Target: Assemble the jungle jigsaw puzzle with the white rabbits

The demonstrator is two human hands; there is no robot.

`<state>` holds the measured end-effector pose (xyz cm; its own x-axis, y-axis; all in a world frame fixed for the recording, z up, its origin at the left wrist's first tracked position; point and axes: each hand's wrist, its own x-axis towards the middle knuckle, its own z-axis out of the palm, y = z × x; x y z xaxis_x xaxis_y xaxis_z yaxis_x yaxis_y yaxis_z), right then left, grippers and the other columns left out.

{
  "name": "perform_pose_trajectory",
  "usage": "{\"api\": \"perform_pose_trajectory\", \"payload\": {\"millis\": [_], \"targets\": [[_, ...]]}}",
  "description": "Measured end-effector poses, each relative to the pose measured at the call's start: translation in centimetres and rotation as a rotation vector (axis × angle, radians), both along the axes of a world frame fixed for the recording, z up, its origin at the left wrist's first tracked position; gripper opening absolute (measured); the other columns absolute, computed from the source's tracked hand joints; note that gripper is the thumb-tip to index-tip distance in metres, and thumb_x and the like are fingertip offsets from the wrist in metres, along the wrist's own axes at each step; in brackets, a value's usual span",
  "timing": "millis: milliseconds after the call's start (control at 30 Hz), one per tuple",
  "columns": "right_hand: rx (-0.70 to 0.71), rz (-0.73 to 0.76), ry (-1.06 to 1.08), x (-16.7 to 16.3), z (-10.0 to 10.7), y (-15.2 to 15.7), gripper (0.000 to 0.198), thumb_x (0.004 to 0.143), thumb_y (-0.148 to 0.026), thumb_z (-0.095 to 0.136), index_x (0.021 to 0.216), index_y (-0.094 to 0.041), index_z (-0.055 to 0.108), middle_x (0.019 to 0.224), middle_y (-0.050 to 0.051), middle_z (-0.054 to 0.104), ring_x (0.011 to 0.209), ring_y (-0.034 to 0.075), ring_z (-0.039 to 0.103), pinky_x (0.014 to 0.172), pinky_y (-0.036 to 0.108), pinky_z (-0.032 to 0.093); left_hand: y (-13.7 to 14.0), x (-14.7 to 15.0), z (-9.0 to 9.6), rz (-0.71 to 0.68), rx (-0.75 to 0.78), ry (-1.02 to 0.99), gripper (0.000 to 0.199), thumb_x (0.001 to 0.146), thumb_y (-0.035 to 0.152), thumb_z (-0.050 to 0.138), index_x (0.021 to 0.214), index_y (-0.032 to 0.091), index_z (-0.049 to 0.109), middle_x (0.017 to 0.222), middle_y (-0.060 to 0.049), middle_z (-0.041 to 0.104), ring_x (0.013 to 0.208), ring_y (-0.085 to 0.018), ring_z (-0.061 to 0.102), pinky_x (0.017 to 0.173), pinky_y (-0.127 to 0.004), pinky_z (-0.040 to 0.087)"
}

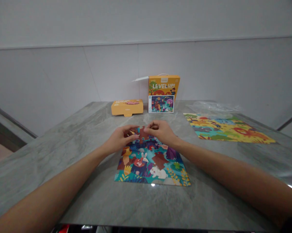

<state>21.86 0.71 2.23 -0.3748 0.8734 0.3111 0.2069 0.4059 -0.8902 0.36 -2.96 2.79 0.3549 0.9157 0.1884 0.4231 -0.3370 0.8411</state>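
Note:
A mostly assembled jigsaw puzzle [146, 165] in teal, purple and brown lies flat in front of me, showing a white rabbit and other animals. At its far edge is a brown puzzle piece [142, 133]. My right hand [162, 132] pinches that piece from the right between thumb and bent fingers. From the other side, my left hand [121, 138] curls its thumb and fingers about the piece's left edge. Both hands partly hide the puzzle's upper rows, so I cannot tell whether the piece lies flat or is slightly raised.
A yellow flat box [127, 108] stands behind my hands. To its right, a picture card [161, 104] leans on an open "LEVEL UP!" box [164, 84]. A second, yellow puzzle [230, 129] lies at right, with clear plastic wrap [211, 107] behind it. The grey marbled table [83, 129] meets a wall.

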Motion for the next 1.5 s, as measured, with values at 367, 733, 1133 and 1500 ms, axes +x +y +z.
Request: {"api": "perform_pose_trajectory", "payload": {"millis": [367,733,1133,1500], "targets": [[0.396,-0.240,-0.447,1.3,-2.4,1.4,0.019,0.086,-0.022,0.056,0.077,-0.016,0.071,0.075,0.005,0.072,0.069,0.017,0.062,0.068,0.027,0.041,0.2,-7.3,2.8,-0.036,-0.577,0.491,0.029,0.067,0.045,0.069,0.062,0.017,0.065,0.058,-0.002,0.063,0.045,-0.010,0.042,0.042,-0.021,0.029],[0.434,-0.215,-0.485,1.1,-2.6,1.2,0.019,0.086,-0.021,0.057,0.076,-0.017,0.072,0.077,0.006,0.072,0.070,0.017,0.062,0.068,0.027,0.041,-0.2,-7.2,2.9,0.092,-0.551,0.537,0.035,0.061,0.033,0.065,0.091,0.019,0.052,0.064,0.001,0.065,0.042,-0.010,0.042,0.039,-0.021,0.027],[0.446,-0.212,-0.522,1.1,-2.8,1.3,0.019,0.086,-0.023,0.057,0.075,-0.017,0.072,0.077,0.006,0.072,0.071,0.018,0.062,0.070,0.028,0.042,0.2,-7.2,2.2,0.093,-0.527,0.437,0.036,0.064,0.035,0.065,0.093,0.021,0.049,0.063,0.003,0.059,0.042,-0.009,0.038,0.040,-0.021,0.023],[0.448,-0.209,-0.549,1.1,-2.7,1.3,0.018,0.086,-0.023,0.058,0.077,-0.017,0.073,0.079,0.007,0.072,0.073,0.019,0.062,0.072,0.029,0.041,0.3,-6.3,2.0,0.061,-0.431,0.558,0.033,0.071,0.046,0.065,0.088,0.020,0.057,0.064,0.002,0.061,0.050,-0.012,0.045,0.046,-0.022,0.030]]}}
